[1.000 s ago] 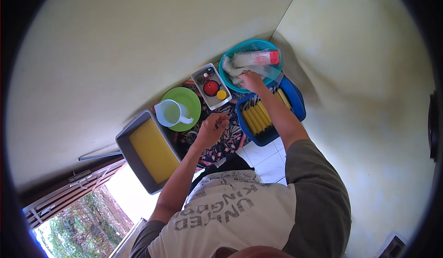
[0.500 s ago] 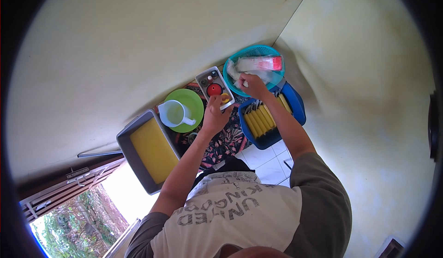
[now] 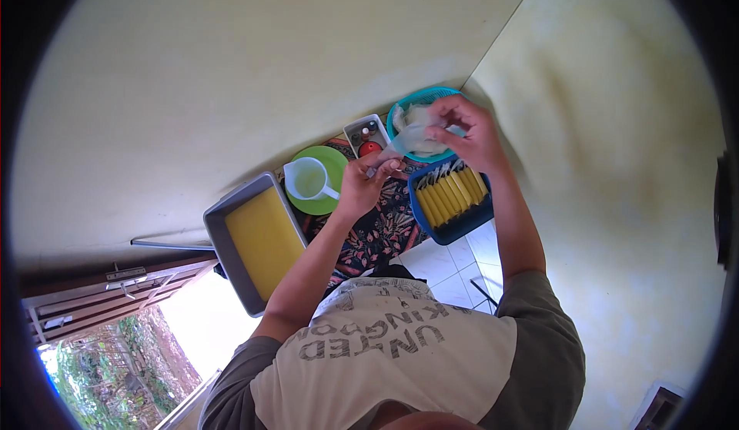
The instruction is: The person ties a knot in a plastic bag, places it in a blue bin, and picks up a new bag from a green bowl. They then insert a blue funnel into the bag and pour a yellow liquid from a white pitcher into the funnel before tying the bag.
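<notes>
A clear plastic bag (image 3: 408, 139) is stretched between my two hands. My left hand (image 3: 365, 185) pinches its lower end, just above the patterned cloth. At its upper end, my right hand (image 3: 471, 131) grips the bag with bent fingers, in front of the turquoise basket (image 3: 396, 114). More clear plastic (image 3: 414, 116) lies in that basket. Below my right hand, a blue tub (image 3: 440, 237) holds a row of filled yellow packets (image 3: 450, 197). Beyond my left hand is a small white box (image 3: 350, 131) with little bottles and a red round item (image 3: 369, 148).
To the left, a white measuring jug (image 3: 309, 179) stands on a green plate (image 3: 336, 160). A grey tray (image 3: 227, 254) of yellow liquid (image 3: 265, 244) sits at the far left. Patterned cloth (image 3: 377, 234) covers the surface. Walls (image 3: 308, 60) rise behind and at the right.
My right hand has lifted and moved right, and now pulls the clear bag out between both hands. My left hand has left the white box and holds the bag's other end.
</notes>
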The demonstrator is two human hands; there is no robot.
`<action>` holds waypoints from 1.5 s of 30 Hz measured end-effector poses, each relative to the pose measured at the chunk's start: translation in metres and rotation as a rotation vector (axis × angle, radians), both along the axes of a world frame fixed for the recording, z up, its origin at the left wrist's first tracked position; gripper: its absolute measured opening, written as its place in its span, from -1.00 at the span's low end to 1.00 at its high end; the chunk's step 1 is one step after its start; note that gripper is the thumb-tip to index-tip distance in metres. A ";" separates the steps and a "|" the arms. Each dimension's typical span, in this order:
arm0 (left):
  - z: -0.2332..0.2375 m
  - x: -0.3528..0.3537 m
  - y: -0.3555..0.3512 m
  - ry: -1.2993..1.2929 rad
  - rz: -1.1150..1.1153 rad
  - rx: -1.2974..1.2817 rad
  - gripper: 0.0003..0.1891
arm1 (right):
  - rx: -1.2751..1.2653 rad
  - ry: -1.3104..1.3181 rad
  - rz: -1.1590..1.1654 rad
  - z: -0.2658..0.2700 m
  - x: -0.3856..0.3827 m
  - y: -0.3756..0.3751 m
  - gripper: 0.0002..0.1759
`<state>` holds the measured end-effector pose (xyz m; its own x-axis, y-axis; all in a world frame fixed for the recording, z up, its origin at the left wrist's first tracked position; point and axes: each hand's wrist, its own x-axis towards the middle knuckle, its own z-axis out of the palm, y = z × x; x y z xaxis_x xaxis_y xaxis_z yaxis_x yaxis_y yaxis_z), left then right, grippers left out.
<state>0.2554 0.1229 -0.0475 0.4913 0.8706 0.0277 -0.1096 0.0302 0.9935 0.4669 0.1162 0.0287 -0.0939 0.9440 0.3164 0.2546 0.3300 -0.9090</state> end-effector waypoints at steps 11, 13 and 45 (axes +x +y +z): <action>0.058 -0.117 -0.036 -0.186 0.510 -0.055 -0.78 | -0.230 0.572 -0.071 -0.070 -0.092 -0.064 -0.57; 0.065 -0.131 -0.040 -0.208 0.573 -0.044 -0.78 | -0.401 0.636 0.018 -0.098 -0.132 -0.085 -0.59; 0.021 -0.228 -0.137 0.485 0.741 0.290 -0.87 | -0.402 -0.781 -0.002 -0.343 -0.256 -0.128 -0.58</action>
<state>0.0278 -0.0142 -0.0268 -0.1722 0.9577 0.2306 0.4274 -0.1383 0.8934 0.2107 -0.0114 -0.3139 -0.1426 0.9706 -0.1939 0.8530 0.0211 -0.5216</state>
